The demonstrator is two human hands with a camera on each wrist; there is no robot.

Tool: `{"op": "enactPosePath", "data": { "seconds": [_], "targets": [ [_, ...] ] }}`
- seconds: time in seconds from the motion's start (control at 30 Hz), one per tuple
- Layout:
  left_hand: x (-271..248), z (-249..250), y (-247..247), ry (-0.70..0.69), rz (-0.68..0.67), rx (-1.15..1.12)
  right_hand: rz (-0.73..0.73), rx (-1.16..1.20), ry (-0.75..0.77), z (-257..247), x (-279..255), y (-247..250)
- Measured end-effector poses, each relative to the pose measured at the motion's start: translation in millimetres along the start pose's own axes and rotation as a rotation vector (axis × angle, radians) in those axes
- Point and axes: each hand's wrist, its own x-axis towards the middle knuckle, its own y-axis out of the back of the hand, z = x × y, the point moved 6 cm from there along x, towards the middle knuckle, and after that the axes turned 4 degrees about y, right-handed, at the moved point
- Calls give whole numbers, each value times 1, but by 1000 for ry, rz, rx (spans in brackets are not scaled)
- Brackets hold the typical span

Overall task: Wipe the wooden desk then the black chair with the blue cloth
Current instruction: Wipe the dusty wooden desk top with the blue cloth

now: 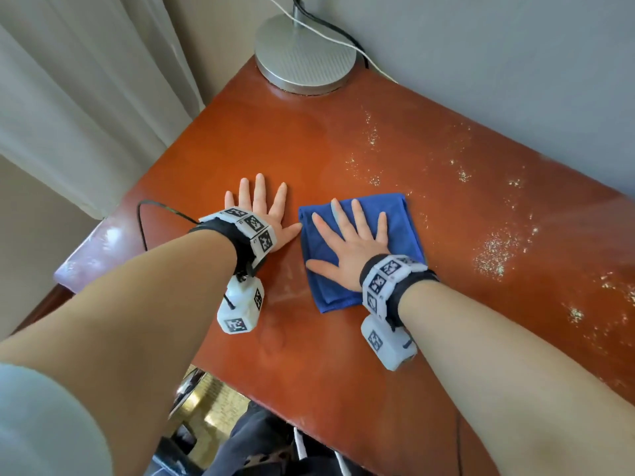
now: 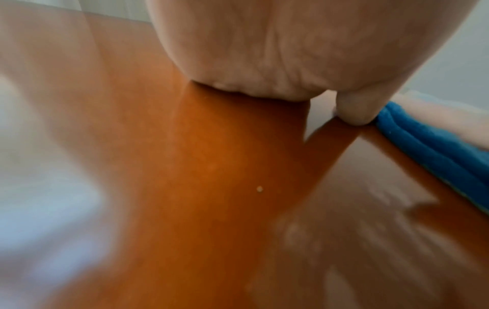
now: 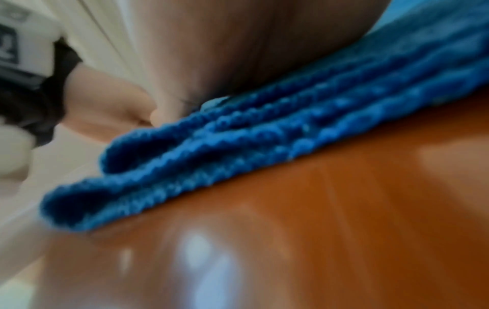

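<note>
Right hand (image 1: 350, 242) flat, fingers spread, pressing folded blue cloth (image 1: 398, 218) onto wooden desk (image 1: 343, 355). Left hand (image 1: 261, 207) flat on bare wood just beside cloth, thumb tip at its edge, gripping nothing. Pale crumbs (image 1: 491, 250) scattered right of cloth. Round lamp base (image 1: 305, 53) at far corner, cables behind. Curtain (image 1: 86, 97) left. Chair not identifiable under desk edge; both wrist views blurred

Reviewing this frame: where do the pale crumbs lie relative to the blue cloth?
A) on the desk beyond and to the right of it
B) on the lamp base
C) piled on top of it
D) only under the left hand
A: in the head view the crumbs speckle the wooden desk past and right of the blue cloth, which lies flat under the right hand.
</note>
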Motion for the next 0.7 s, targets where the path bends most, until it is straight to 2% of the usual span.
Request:
{"op": "enactPosePath", "data": {
  "seconds": [0.17,0.33,0.5,0.7],
  "targets": [
    [3,0,1,5,-17,-18,21,71,-112,40,11,10],
    [3,0,1,2,-23,-11,0,101,-206,71,-18,-2],
    [4,-1,0,3,-1,-13,-34,44,-163,47,-39,-20],
    [4,0,0,6,13,-19,-27,36,-84,21,-27,-16]
  ]
}}
